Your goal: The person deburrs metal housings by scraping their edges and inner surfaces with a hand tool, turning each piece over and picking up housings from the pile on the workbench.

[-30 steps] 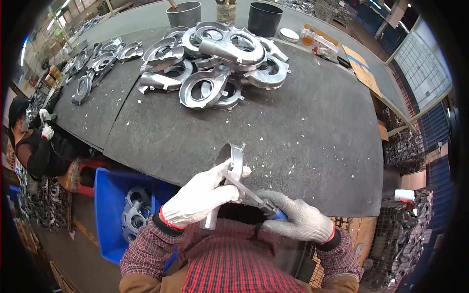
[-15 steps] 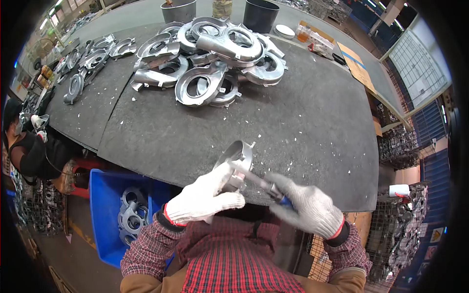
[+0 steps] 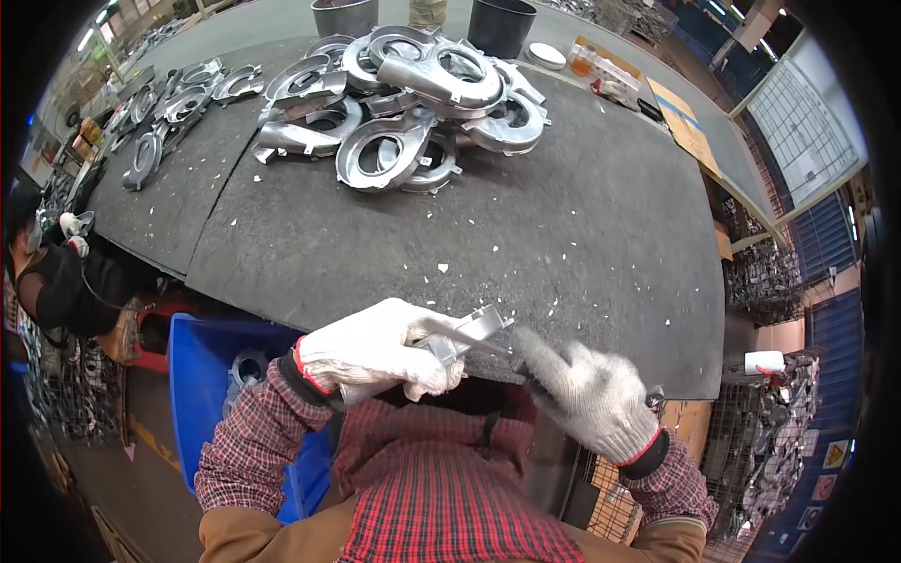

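My left hand, in a white knit glove with a red-edged cuff, is closed around a silver metal housing at the table's front edge. The casting is tilted, and much of it is hidden by the glove. My right hand, gloved the same way and blurred by motion, is wrapped around a file. The file's metal blade lies across the housing, seemingly touching it. Its handle is covered by my fingers now but looks blue in the earlier view. Small light chips lie scattered on the dark tabletop.
Silver housings are piled at the back, with more at the back left. A blue bin holding castings stands at lower left. Buckets stand behind the pile. Another person sits at far left. Wire cages are at right.
My left hand has tilted the housing over and lowered it toward me, so its round opening no longer shows. My right hand has shifted slightly right with the file.
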Available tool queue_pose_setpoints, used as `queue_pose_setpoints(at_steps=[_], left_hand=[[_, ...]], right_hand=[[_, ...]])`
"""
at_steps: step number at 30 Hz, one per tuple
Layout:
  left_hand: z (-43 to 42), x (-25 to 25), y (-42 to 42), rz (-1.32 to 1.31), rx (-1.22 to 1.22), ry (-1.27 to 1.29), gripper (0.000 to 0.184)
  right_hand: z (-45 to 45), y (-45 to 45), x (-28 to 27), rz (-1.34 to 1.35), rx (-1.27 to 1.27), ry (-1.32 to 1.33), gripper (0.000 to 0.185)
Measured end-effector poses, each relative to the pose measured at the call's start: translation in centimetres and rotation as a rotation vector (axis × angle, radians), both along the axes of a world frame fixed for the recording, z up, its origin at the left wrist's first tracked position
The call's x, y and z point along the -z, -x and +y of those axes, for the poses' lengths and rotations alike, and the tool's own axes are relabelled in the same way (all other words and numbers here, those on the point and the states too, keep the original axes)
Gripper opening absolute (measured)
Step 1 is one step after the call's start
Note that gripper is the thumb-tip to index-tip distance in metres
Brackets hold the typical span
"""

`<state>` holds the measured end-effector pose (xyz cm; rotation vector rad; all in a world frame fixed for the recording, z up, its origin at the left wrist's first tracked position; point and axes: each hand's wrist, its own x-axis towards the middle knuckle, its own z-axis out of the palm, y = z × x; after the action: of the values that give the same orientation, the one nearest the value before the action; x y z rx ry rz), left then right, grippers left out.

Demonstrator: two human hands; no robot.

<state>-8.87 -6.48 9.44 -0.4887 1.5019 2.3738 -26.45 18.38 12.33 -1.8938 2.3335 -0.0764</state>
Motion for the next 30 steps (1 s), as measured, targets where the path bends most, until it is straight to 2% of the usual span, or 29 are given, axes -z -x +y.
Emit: queue_pose_setpoints(at_steps=[2,3,5,6,10,12,13,15,16,18,21,24,28,29,30], left_hand=[[0.3,0.6,-0.2,0.039,0.005,0.05,0.055],[0.3,1.1,-0.3,0.037,0.007,0.053,0.055],[0.7,2.0,-0.4,0.096,0.04,0.3,0.061],[1.5,1.2,-0.3,0.086,-0.027,0.267,0.064],[2.2,2.2,-0.7,0.228,-0.158,0.335,0.066],[2.3,1.8,-0.8,0.422,-0.108,1.053,0.068],[2.3,1.7,-0.8,0.42,-0.108,1.056,0.068],[2.3,1.9,-1.1,0.132,-0.237,0.64,0.069],[2.5,2.2,-1.2,0.08,-0.296,0.441,0.069],[3.0,2.7,-1.0,0.076,-0.326,0.461,0.069],[3.5,3.2,-1.3,0.109,-0.368,0.477,0.066],[3.9,3.1,-1.5,0.084,-0.408,0.509,0.064],[4.6,3.2,-0.5,0.125,-0.58,0.147,0.055],[4.7,3.0,-0.3,0.104,-0.62,0.013,0.052],[4.7,3.2,-0.1,0.08,-0.597,0.06,0.047]], right_hand=[[0.3,0.3,0.1,-0.061,-0.042,-0.005,0.074],[0.3,0.9,0.2,-0.314,-0.039,-0.059,0.075],[0.4,2.1,0.3,-0.823,-0.026,-0.171,0.075],[0.3,2.7,0.5,-0.923,-0.032,-0.245,0.076],[0.6,3.2,1.7,-0.982,-0.095,-0.156,0.074],[0.4,2.7,1.3,-0.874,-0.038,-0.199,0.074],[0.4,2.3,1.2,-0.876,-0.04,-0.197,0.074],[0.3,1.6,1.1,-0.738,0.049,-0.163,0.074],[0.4,1.2,1.7,-0.74,0.048,-0.159,0.074],[0.3,0.7,3.3,-0.568,-0.021,0.021,0.073],[-0.1,0.2,3.6,-0.52,-0.024,0.061,0.071],[-0.6,0.2,4.5,-0.648,-0.037,0.071,0.074],[-1.1,-0.4,4.2,-0.79,0.045,0.031,0.078],[-1.0,-0.7,4.2,-0.835,0.155,0.1,0.08],[-0.8,-0.8,4.1,-0.88,0.269,0.17,0.081]])
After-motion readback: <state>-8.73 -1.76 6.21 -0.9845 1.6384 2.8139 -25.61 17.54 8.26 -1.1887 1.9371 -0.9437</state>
